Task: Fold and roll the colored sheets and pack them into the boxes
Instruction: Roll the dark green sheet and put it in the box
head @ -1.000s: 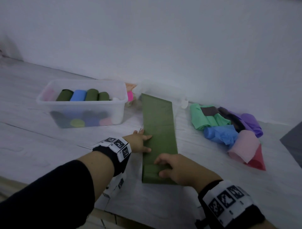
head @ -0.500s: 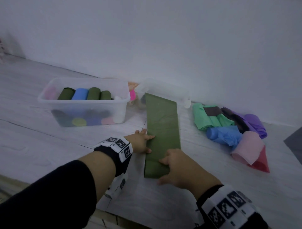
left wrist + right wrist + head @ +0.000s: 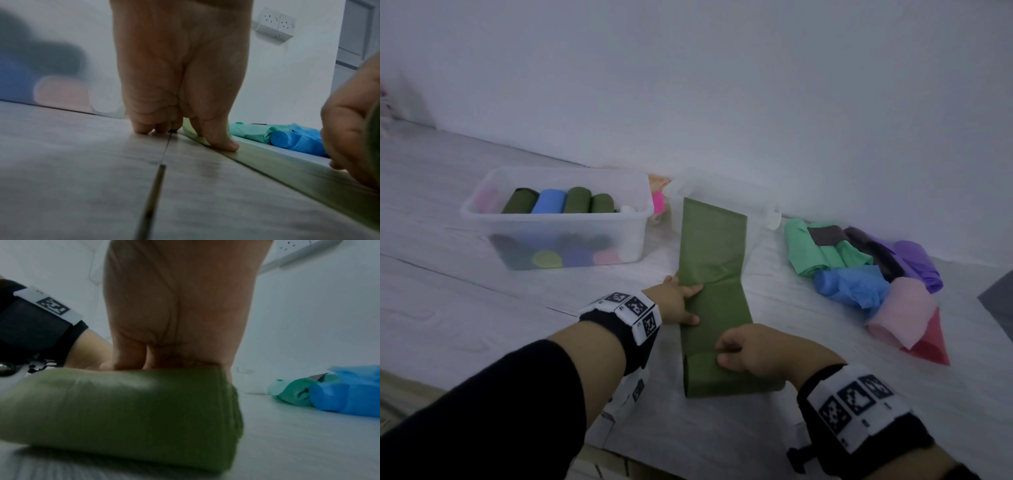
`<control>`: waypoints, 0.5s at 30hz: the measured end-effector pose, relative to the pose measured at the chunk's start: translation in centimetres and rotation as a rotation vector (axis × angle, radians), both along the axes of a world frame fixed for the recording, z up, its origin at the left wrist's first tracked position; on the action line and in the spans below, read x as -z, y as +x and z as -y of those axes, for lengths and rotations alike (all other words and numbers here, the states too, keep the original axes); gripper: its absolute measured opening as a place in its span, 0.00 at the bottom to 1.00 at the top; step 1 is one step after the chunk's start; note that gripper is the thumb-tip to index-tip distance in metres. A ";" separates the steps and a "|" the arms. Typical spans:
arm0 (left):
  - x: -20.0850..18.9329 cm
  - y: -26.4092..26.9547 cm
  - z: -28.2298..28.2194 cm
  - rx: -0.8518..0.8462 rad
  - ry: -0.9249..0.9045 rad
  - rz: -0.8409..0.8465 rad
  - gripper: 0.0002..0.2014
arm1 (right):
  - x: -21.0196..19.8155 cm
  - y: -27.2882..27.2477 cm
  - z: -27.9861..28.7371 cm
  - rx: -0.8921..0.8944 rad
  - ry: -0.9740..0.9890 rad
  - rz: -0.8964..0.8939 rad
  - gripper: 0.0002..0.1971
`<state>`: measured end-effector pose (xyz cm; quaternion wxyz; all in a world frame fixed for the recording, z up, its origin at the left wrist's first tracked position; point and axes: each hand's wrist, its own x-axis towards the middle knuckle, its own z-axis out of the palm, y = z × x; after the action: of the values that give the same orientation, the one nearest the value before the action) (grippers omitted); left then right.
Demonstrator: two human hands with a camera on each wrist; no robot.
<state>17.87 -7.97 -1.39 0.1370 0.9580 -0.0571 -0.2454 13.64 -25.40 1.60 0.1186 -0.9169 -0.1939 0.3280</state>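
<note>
A dark green sheet [image 3: 711, 246], folded into a long strip, lies on the pale floor and runs away from me. Its near end is wound into a short roll [image 3: 719, 380], which also fills the right wrist view [image 3: 123, 410]. My right hand [image 3: 748, 353] grips the top of that roll with curled fingers. My left hand [image 3: 678, 303] holds the strip's left edge farther up, with the thumb [image 3: 223, 143] pressed on the sheet [image 3: 287, 170] and the other fingers curled beside the edge.
A clear box [image 3: 619, 219] at the left holds several green, blue and pink rolls. A second clear box [image 3: 763, 205] stands behind the strip's far end. Loose mint, blue, purple, pink and red sheets [image 3: 859, 274] are piled at the right. A white wall stands close behind.
The strip's near end, flat a second ago, is now wound into a roll under my right hand. My left hand stays at the left edge.
</note>
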 end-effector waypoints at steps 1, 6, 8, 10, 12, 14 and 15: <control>0.0 0.0 0.0 0.001 0.004 0.003 0.39 | 0.0 -0.1 -0.3 -0.007 -0.040 0.029 0.18; -0.1 0.1 0.2 -0.004 0.023 0.002 0.39 | -0.1 -0.5 -1.5 0.127 0.044 0.240 0.09; -0.1 0.2 0.2 -0.006 0.023 -0.003 0.39 | -0.4 -0.6 -1.0 0.101 0.060 0.195 0.10; -0.2 0.2 0.1 -0.007 0.016 -0.006 0.39 | -0.9 -0.7 -0.2 0.053 0.080 0.141 0.14; -0.1 0.2 0.1 -0.001 0.008 -0.001 0.39 | -1.0 -0.6 0.4 -0.067 0.003 0.135 0.23; 0.0 0.2 0.0 0.003 -0.001 0.004 0.39 | -0.6 -0.6 0.8 -0.184 -0.078 0.150 0.31; 0.1 0.2 0.0 0.002 -0.004 0.004 0.39 | -0.4 -0.6 1.0 -0.199 -0.065 0.161 0.32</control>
<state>18.09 -7.93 -1.46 0.1386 0.9582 -0.0587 -0.2434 13.01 -26.37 2.00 0.0398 -0.9198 -0.2820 0.2697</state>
